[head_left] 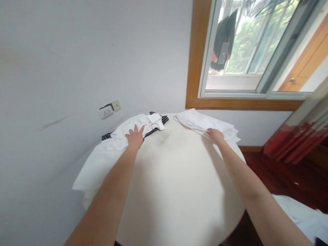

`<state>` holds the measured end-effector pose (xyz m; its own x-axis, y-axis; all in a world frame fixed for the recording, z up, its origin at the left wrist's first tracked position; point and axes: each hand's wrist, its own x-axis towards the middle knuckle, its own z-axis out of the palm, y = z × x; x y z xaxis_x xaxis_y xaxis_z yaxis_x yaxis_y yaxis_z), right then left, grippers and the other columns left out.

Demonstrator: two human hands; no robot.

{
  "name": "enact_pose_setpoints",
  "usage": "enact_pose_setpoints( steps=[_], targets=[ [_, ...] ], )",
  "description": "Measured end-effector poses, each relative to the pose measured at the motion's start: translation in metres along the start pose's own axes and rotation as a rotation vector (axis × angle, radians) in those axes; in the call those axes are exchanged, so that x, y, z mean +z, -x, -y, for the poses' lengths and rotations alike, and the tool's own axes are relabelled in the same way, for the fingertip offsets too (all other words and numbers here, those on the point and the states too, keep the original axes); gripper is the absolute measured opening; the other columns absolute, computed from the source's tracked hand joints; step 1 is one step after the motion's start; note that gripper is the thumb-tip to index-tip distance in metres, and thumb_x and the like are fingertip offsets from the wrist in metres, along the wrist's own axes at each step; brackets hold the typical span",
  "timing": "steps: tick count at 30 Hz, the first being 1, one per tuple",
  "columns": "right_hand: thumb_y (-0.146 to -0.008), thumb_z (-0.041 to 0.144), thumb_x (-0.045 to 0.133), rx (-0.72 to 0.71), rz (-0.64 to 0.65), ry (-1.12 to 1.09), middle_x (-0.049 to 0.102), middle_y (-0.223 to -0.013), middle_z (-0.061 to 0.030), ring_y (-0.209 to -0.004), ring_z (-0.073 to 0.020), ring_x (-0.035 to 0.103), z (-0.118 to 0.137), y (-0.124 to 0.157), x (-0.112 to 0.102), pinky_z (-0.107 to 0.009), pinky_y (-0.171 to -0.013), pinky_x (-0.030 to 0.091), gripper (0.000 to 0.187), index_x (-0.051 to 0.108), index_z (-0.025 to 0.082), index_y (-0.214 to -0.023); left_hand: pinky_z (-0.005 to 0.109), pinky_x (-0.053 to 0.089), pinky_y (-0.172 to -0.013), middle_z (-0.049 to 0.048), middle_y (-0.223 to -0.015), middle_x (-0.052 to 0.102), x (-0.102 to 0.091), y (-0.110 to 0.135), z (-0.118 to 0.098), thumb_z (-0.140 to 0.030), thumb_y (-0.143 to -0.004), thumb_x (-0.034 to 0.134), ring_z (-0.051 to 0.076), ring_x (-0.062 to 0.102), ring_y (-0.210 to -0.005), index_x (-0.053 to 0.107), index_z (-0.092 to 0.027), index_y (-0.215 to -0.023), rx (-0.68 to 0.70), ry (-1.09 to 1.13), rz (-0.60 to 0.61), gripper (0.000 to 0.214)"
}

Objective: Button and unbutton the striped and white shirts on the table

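While both arms stretch forward over a cream surface [176, 164], each hand is at its own piece of white fabric. Under the left hand [135, 136], whose fingers are spread wide and laid palm-down, is a loosely lying white garment [118, 140] with black striped trim [165, 119]. Its long axis slants past that hand, from a draped end, nearer the body and to the hand's left, to a trimmed end beyond the hand and to its right. At the right hand [215, 135], fingers drawn together in what looks like a pinch on the near edge, is a folded white cloth [202, 120]. Most of this cloth lies beyond the hand; its long axis runs from far left of the hand to its near right. Bare surface separates the two hands, so the left is nearer the garment and the right nearer the folded cloth.
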<state>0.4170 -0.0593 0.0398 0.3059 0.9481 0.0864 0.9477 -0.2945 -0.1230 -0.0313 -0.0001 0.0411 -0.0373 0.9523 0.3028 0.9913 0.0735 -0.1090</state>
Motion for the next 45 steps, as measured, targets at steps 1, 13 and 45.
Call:
enact_pose_setpoints(
  steps=[1, 13, 45],
  targets=[
    [-0.088, 0.015, 0.038, 0.005, -0.010, 0.002, 0.062, -0.118, -0.0123, -0.108, -0.0233, 0.059, 0.001, 0.001, 0.001, -0.032, -0.083, 0.046, 0.043, 0.053, 0.023, -0.128, 0.060, 0.034, -0.089, 0.0129, -0.154, 0.016, 0.001, 0.000, 0.001, -0.035, -0.090, 0.039, 0.040, 0.036, -0.122, 0.022, -0.037, -0.145, -0.002, 0.001, 0.000, 0.058],
    [-0.089, 0.014, 0.038, 0.078, -0.084, 0.028, 0.064, -0.108, -0.0207, -0.102, -0.0246, 0.061, -0.002, -0.001, 0.005, -0.028, -0.082, 0.045, 0.032, 0.065, 0.006, -0.105, 0.059, 0.037, -0.087, 0.0119, -0.153, 0.019, 0.003, -0.003, 0.011, -0.030, -0.089, 0.035, 0.040, 0.036, -0.122, 0.023, -0.035, -0.145, -0.021, 0.003, 0.024, 0.057],
    [-0.080, 0.036, 0.052, -0.731, 0.099, -0.014, 0.069, -0.097, -0.0078, -0.091, -0.0235, 0.061, 0.089, 0.135, -0.047, -0.027, -0.076, 0.039, 0.027, 0.065, 0.021, -0.098, 0.039, 0.031, -0.110, 0.0137, -0.139, 0.044, -0.012, 0.069, -0.088, -0.019, -0.094, 0.023, 0.018, 0.037, -0.131, 0.036, -0.012, -0.139, 0.546, 0.674, -0.181, 0.048]
  ],
)
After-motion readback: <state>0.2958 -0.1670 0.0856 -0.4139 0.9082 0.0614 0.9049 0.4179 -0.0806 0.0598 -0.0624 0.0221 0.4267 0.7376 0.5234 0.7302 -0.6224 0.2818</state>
